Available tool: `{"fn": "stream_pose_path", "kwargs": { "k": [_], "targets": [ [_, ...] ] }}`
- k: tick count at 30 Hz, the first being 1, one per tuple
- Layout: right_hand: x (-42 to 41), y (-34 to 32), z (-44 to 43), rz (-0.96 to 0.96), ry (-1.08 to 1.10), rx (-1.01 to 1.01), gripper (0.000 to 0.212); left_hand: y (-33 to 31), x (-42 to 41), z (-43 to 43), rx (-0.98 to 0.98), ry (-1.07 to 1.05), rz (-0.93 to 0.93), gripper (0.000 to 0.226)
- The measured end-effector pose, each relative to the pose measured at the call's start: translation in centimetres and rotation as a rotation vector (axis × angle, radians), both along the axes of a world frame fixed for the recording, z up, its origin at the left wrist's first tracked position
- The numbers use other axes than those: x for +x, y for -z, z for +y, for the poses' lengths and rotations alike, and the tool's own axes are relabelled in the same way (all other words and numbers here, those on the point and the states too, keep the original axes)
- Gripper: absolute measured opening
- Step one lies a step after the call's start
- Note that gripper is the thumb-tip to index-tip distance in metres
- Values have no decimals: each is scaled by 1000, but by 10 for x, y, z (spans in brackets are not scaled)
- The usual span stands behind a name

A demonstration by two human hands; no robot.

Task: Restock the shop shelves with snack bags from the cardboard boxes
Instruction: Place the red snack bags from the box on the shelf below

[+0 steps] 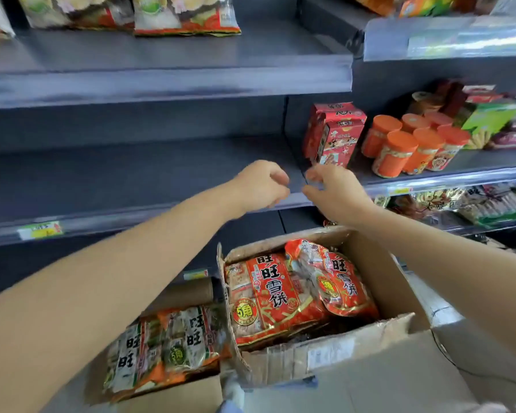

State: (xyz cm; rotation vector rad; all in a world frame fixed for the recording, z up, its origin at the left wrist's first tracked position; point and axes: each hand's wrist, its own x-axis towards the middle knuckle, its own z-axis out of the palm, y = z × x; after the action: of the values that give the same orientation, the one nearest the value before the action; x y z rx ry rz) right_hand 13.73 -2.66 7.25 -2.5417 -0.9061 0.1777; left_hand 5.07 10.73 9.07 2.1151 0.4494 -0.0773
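Note:
An open cardboard box [352,353] at the lower middle holds red snack bags [280,296]. To its left, a second box [176,394] holds green-and-orange snack bags [167,347]. Above them runs a bare dark shelf [125,174]. My left hand [261,186] hovers at this shelf's front edge with its fingers curled in, and it holds nothing. My right hand [335,193] is just beside it, fingers bent and thumb spread, at the shelf's edge strip; nothing shows in it. Both hands are above the red-bag box.
The upper shelf carries snack bags [185,16] at its back. Right of the bare shelf stand red cartons [334,135], orange-lidded jars [411,147] and green packets [489,117]. More bags [471,204] lie on a lower right shelf. A yellow price tag [41,230] sits on the shelf strip.

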Motion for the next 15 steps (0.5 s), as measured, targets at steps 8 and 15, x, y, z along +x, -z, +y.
{"fn": "stream_pose_path", "kwargs": {
  "k": [8,15],
  "targets": [
    [33,94,-86,227,75,-432,29,107,22,-77,-79,-6,321,13],
    [57,177,-115,463,234,-488,33,184,56,-119,-106,-79,499,31]
  ]
}}
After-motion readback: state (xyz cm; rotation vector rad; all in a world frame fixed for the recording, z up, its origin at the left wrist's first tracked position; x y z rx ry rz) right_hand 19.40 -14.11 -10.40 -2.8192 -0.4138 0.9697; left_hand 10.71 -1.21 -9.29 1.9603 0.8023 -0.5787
